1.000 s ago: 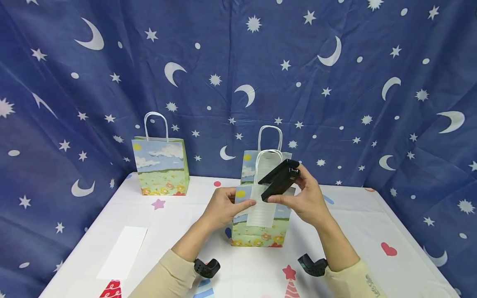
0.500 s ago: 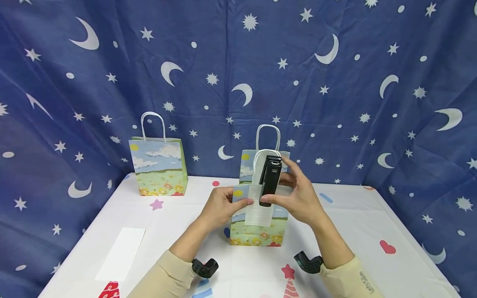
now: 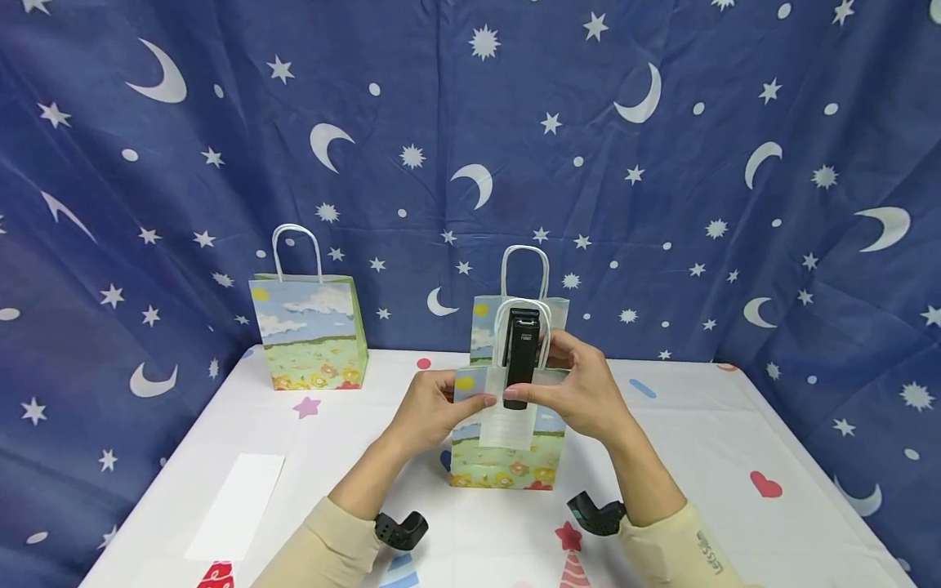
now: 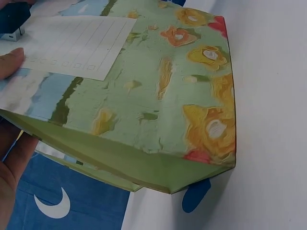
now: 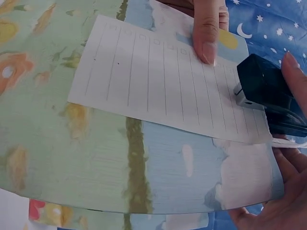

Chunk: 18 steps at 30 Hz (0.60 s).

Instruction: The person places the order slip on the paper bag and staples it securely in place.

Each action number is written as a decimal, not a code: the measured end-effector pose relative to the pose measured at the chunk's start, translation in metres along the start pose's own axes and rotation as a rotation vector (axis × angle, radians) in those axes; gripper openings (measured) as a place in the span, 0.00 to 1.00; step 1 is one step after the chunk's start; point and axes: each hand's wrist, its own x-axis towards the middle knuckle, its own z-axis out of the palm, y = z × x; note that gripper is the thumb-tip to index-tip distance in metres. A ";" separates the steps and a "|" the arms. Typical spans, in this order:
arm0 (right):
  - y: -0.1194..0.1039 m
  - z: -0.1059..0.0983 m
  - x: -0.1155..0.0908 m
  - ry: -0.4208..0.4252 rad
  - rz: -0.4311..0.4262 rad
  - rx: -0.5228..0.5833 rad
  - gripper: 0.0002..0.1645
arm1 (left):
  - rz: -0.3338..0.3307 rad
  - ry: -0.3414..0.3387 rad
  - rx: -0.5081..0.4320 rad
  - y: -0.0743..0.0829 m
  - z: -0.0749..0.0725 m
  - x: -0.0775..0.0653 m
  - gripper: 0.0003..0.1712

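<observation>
A small paper gift bag (image 3: 478,465) with a painted sky and flowers stands at the middle of the table. Against its front lies a lined sheet of paper (image 5: 158,81), its top at the bag's upper edge. My left hand (image 3: 426,412) pinches the bag's top left part, thumb on the sheet in the right wrist view. In my right hand (image 3: 588,396) is a black stapler (image 3: 523,351), held nearly upright. The stapler's jaws straddle the bag's top edge and the sheet, in front of the white handle. My right fingers are partly hidden behind the bag.
Right behind stands a matching bag (image 3: 482,335), mostly covered by the front one. Another bag (image 3: 309,335) is at the back left. A blank white strip (image 3: 237,506) lies on the table at the left. A starry blue curtain (image 3: 412,204) hangs behind.
The stapler has turned from a slant to nearly upright and come left and down over the bag's top edge with my right hand. My left hand keeps its pinch on the bag.
</observation>
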 end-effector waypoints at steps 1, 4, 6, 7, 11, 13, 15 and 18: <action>0.000 0.000 0.000 -0.001 0.002 0.002 0.41 | 0.000 0.001 -0.001 0.000 0.000 0.000 0.12; 0.001 0.000 0.000 -0.002 -0.002 0.001 0.40 | 0.001 0.000 -0.005 -0.001 0.000 0.000 0.12; 0.001 0.000 0.000 -0.001 -0.006 0.000 0.39 | 0.003 -0.010 -0.008 0.000 0.000 0.001 0.12; 0.002 0.000 0.000 -0.001 -0.009 0.000 0.39 | 0.004 -0.020 -0.010 0.000 -0.001 0.001 0.12; 0.002 0.001 0.000 -0.004 -0.013 0.004 0.36 | -0.013 -0.081 -0.028 0.001 -0.004 0.000 0.19; 0.002 0.001 0.000 -0.005 -0.013 0.006 0.36 | -0.025 -0.093 -0.039 0.003 -0.004 0.000 0.27; 0.002 0.001 -0.001 -0.006 -0.012 0.005 0.36 | -0.027 -0.078 -0.033 0.005 -0.002 0.001 0.35; 0.001 0.001 -0.002 -0.004 -0.015 0.010 0.37 | -0.041 -0.016 -0.038 0.010 0.005 0.001 0.43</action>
